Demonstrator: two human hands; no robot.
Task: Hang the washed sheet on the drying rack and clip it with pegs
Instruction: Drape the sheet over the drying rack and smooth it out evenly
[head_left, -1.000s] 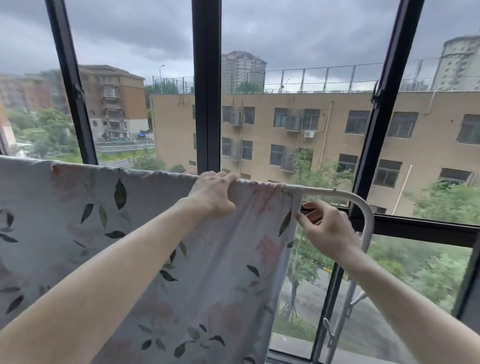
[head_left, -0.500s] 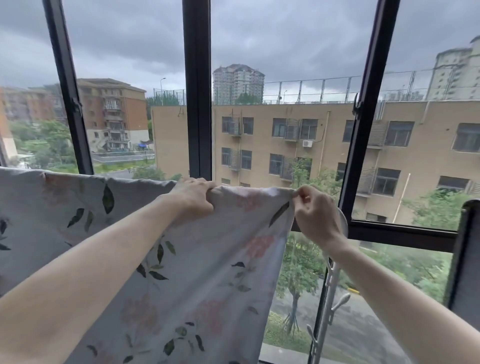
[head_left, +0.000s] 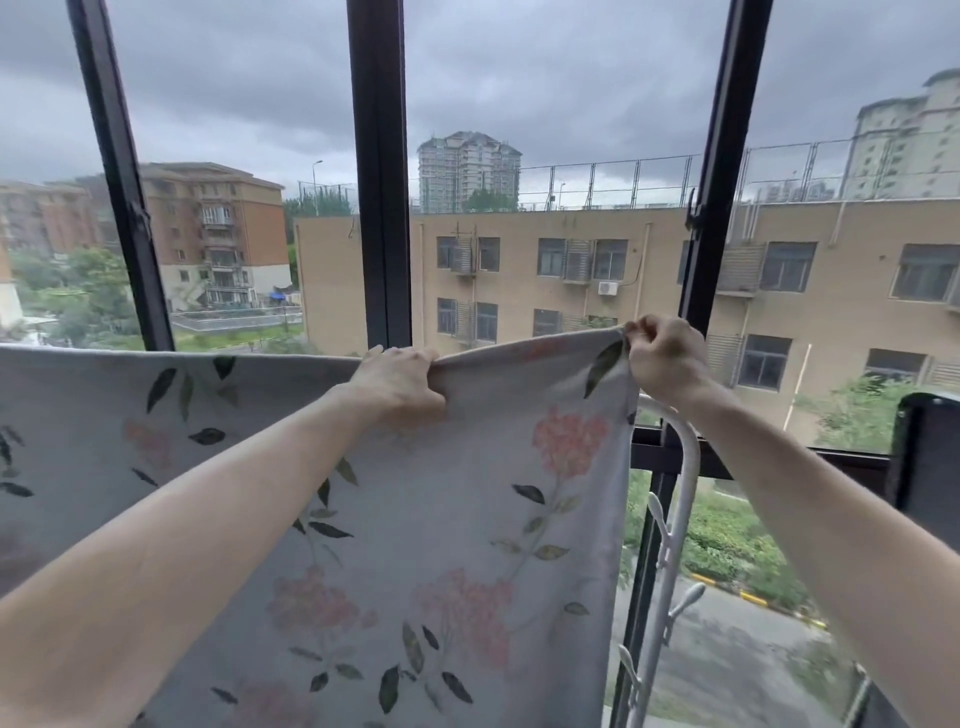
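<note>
One head-worn wide-angle camera looks forward and slightly down along both outstretched forearms, close behind the sheet (head_left: 467, 519) that fills the lower left. It faces straight out through the dark window frame (head_left: 382, 182) toward apartment blocks and an overcast sky.

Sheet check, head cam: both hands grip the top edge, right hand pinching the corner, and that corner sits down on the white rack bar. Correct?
Not quite. In the head view the left hand and right hand do grip the top edge of the sheet, the right one pinching its corner, but that corner is lifted above the white rack bar, not sitting on it.
</note>
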